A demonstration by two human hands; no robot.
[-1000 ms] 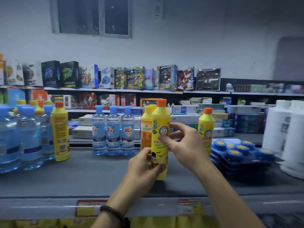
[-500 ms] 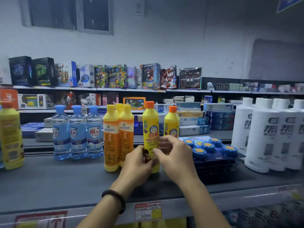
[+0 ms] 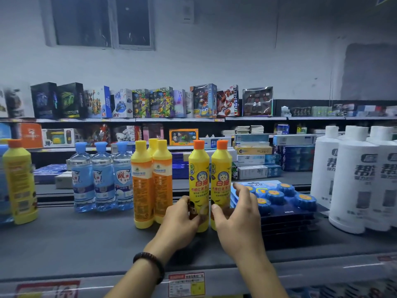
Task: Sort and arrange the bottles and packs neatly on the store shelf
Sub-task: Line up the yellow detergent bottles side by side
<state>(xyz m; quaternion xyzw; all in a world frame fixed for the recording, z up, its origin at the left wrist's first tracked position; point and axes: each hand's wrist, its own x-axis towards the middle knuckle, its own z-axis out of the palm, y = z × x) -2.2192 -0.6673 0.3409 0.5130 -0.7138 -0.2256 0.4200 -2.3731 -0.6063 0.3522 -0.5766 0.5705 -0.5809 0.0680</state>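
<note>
Two yellow bottles with orange caps stand upright side by side on the grey shelf, nearly touching. My left hand grips the base of the left bottle. My right hand cups the base of the right bottle, with the thumb on its front and the fingers round its right side. Left of the pair are several yellow-capped, orange-labelled bottles. Further left is a row of three water bottles.
Stacked blue packs of round tablets lie just right of my right hand. Tall white bottles stand at the far right and another yellow bottle at the far left. Price tags line the front edge. Toy boxes fill the shelves behind.
The bottle I held in both hands now stands beside the second orange-capped bottle. My right hand has shifted from it onto that second bottle. The view has panned.
</note>
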